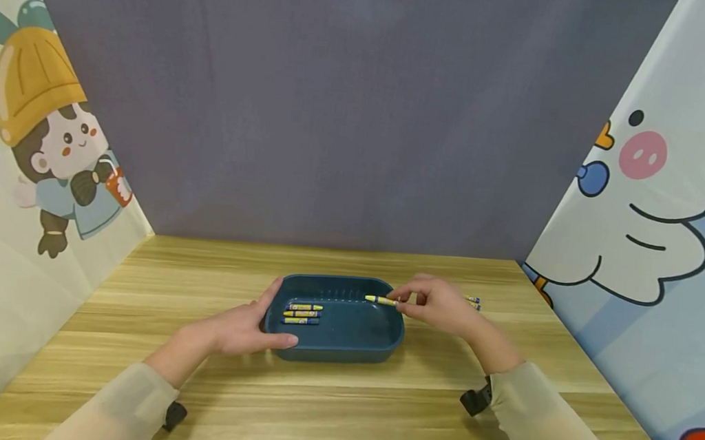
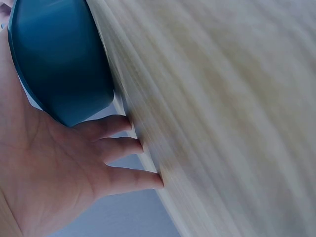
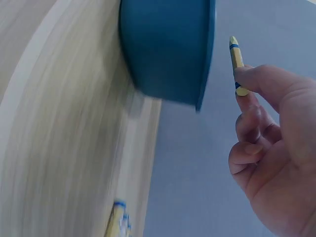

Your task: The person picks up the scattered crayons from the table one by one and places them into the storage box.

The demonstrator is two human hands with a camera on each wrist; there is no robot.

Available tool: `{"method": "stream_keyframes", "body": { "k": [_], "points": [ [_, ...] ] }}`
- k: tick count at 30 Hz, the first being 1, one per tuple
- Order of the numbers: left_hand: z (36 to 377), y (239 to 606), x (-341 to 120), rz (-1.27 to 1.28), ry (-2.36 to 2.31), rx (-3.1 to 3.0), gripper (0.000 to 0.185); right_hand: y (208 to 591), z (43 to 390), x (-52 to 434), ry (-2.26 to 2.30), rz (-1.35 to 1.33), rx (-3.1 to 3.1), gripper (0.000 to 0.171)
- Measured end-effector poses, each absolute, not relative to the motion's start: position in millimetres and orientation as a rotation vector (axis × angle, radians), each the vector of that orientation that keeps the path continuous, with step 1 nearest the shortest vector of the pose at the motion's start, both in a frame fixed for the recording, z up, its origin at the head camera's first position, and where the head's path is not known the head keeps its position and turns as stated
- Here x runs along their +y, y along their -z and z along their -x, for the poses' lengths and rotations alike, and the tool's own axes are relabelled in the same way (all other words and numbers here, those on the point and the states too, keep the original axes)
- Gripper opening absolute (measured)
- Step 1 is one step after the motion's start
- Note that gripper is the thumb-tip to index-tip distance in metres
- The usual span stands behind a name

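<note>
Wooden table fills the lower frame, with my dark blue tray at centre. My left hand lies open, fingers fairly straight against the tray's left wall, bracing it. My right hand pinches a yellow crayon over the tray's upper right rim. Three crayons lie inside at left; spare crayons sit right of the hand. I judge it best to lower the crayon level, parallel beside those three, keeping the tray steady.

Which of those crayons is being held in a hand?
The crayon pinched by the right hand over the tray's right end; others lie loose.
</note>
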State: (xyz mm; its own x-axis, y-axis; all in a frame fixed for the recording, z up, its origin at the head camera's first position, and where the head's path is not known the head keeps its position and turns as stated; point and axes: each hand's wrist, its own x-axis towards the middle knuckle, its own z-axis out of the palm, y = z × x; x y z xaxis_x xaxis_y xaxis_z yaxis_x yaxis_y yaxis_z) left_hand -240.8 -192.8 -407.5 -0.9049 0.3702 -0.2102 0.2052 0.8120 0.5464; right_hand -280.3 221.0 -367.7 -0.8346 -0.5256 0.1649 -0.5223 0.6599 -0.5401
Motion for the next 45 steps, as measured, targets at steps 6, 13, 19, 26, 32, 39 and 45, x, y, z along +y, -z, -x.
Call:
{"method": "stream_keyframes", "body": {
  "k": [6,13,19,26,32,39,45],
  "points": [
    [241.2,407.5,-192.8,-0.445,-0.768,2.688,0.132,372.6,284.4,186.1,0.915,0.973,2.803,0.020],
    [241.2,407.5,-193.3,-0.450,-0.796,2.685,0.131,379.1,289.0,148.2,0.907,1.067,2.745,0.020],
    [241.6,407.2,-193.9,-0.453,-0.807,2.673,0.130,385.4,292.6,118.3,0.903,1.096,2.718,0.019],
    [242.3,406.8,-193.9,-0.462,-0.813,2.662,0.130,395.0,298.9,91.3,0.895,1.138,2.681,0.018],
    [242.8,406.4,-194.4,-0.463,-0.807,2.651,0.130,401.3,301.0,76.1,0.891,1.124,2.669,0.018],
    [243.4,406.5,-194.9,-0.476,-0.810,2.641,0.129,409.9,303.0,69.6,0.856,1.106,2.651,0.018],
    [244.5,406.8,-194.8,-0.496,-0.808,2.646,0.130,412.5,302.9,69.3,0.759,1.145,2.650,0.018]
  ]
}}
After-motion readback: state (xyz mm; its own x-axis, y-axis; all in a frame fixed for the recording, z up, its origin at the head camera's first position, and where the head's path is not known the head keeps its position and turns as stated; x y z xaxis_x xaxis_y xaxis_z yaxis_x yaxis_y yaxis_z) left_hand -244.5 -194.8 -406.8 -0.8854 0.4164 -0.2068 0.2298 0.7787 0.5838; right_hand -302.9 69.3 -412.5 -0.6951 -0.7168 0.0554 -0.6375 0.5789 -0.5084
